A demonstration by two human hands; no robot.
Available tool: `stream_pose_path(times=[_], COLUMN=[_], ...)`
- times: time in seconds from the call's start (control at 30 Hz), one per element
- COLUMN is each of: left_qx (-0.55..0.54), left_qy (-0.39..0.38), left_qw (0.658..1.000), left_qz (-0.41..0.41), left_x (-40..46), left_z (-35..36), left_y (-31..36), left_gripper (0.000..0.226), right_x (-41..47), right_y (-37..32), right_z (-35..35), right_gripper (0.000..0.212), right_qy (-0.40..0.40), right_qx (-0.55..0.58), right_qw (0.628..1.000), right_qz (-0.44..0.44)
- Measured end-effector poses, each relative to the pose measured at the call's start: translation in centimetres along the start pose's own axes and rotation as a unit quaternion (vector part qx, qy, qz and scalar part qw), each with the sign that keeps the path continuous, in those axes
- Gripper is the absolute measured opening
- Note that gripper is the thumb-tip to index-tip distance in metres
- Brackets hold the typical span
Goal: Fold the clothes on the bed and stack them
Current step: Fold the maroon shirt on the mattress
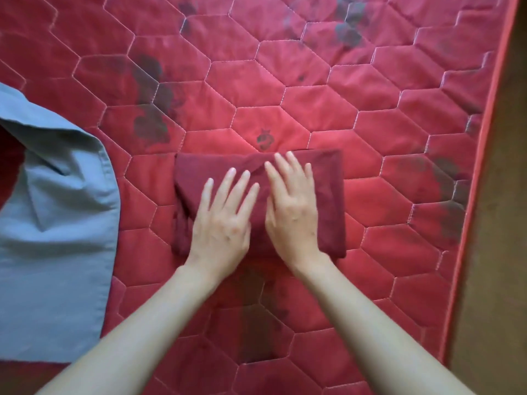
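Note:
A dark red garment (328,195) lies folded into a compact rectangle in the middle of the red quilted bed (313,89). My left hand (224,218) rests flat on its left half, fingers spread. Beside it my right hand (292,206) lies flat on the middle of the garment, fingers spread too. Neither hand grips the cloth. A light blue garment (57,252) lies spread out at the left edge of the view, apart from the red one.
The bed's cover has hexagon stitching and dark stains. Its piped right edge (482,166) runs down the right side, with brown floor (507,252) beyond it.

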State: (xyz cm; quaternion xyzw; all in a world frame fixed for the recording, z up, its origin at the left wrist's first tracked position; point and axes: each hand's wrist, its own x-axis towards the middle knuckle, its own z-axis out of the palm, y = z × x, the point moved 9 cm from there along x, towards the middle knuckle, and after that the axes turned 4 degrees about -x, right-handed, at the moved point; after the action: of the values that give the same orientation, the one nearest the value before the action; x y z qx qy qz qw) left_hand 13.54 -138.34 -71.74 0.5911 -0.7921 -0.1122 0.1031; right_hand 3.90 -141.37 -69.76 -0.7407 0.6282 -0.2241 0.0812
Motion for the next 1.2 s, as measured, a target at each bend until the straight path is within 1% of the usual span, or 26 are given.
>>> stream_pose_path(times=[0.07, 0.13, 0.2, 0.27, 0.33, 0.4, 0.47, 0.5, 0.53, 0.57, 0.63, 0.7, 0.73, 0.77, 0.83, 0.9, 1.03, 1.1, 1.2], left_qx=[0.034, 0.061, 0.065, 0.053, 0.039, 0.03, 0.024, 0.02, 0.017, 0.013, 0.011, 0.007, 0.006, 0.008, 0.02, 0.032, 0.03, 0.009, -0.061], left_qy=[-0.049, -0.083, -0.087, -0.072, -0.07, -0.066, -0.036, -0.008, 0.02, 0.041, 0.056, 0.037, 0.018, -0.004, -0.052, -0.086, -0.11, -0.106, -0.063], left_qw=[0.998, 0.995, 0.994, 0.993, 0.987, 0.981, 0.971, 0.967, 0.968, 0.973, 0.99, 0.999, 1.0, 1.0, 0.998, 0.995, 0.993, 0.993, 0.99], left_qz=[-0.002, -0.018, -0.032, -0.082, -0.137, -0.178, -0.235, -0.253, -0.251, -0.225, -0.127, -0.031, -0.002, 0.01, -0.011, -0.044, -0.043, -0.06, -0.111], left_x=[-0.9, -1.0, -0.6, -0.3, -0.8, -1.5, -2.0, -2.0, -1.7, -1.2, 0.0, 0.9, 1.1, 1.2, 0.9, 0.4, 0.0, -0.4, -1.7], left_z=[3.1, 5.1, 5.9, 5.5, 4.7, 3.8, 2.4, 1.4, 0.6, 0.0, -0.1, 0.8, 1.6, 2.5, 4.3, 5.2, 4.1, 3.3, 1.6], left_y=[0.5, -1.2, -3.6, -6.8, -9.9, -12.0, -13.6, -13.8, -13.4, -12.2, -8.4, -4.2, -2.6, -1.7, -2.2, -4.8, -10.2, -12.3, -13.2], left_gripper=[0.052, 0.056, 0.056, 0.057, 0.059, 0.06, 0.06, 0.059, 0.058, 0.058, 0.057, 0.055, 0.054, 0.054, 0.053, 0.053, 0.057, 0.055, 0.057], right_x=[-2.3, -2.8, -2.5, -2.3, -2.7, -3.7, -4.6, -4.5, -4.1, -3.5, -2.2, -1.5, -1.4, -1.5, -2.0, -2.4, -3.6, -4.5, -4.9], right_y=[-1.7, -0.1, 2.7, 5.8, 9.6, 13.7, 16.0, 16.0, 15.2, 13.8, 10.1, 6.0, 4.1, 2.5, 1.5, 3.6, 10.2, 12.4, 12.6], right_z=[3.3, 5.5, 6.3, 5.8, 4.4, 2.6, 0.7, -0.1, -0.6, -0.9, -0.5, 1.2, 2.4, 3.7, 6.0, 6.5, 3.6, 2.3, 1.0], right_gripper=[0.043, 0.046, 0.049, 0.051, 0.053, 0.055, 0.056, 0.057, 0.057, 0.056, 0.055, 0.053, 0.053, 0.052, 0.052, 0.052, 0.056, 0.06, 0.065], right_qy=[-0.066, -0.112, -0.136, -0.136, -0.138, -0.15, -0.14, -0.125, -0.107, -0.088, -0.067, -0.075, -0.089, -0.108, -0.158, -0.187, -0.164, -0.161, -0.136], right_qx=[-0.033, -0.085, -0.136, -0.181, -0.223, -0.237, -0.229, -0.221, -0.207, -0.19, -0.173, -0.168, -0.164, -0.164, -0.183, -0.212, -0.227, -0.204, -0.167], right_qw=[0.996, 0.989, 0.98, 0.973, 0.964, 0.948, 0.933, 0.933, 0.939, 0.95, 0.971, 0.981, 0.982, 0.98, 0.97, 0.959, 0.951, 0.948, 0.958], right_qz=[-0.047, -0.048, -0.051, -0.038, 0.034, 0.151, 0.241, 0.257, 0.252, 0.23, 0.153, 0.065, 0.026, -0.007, -0.034, -0.003, 0.128, 0.184, 0.19])
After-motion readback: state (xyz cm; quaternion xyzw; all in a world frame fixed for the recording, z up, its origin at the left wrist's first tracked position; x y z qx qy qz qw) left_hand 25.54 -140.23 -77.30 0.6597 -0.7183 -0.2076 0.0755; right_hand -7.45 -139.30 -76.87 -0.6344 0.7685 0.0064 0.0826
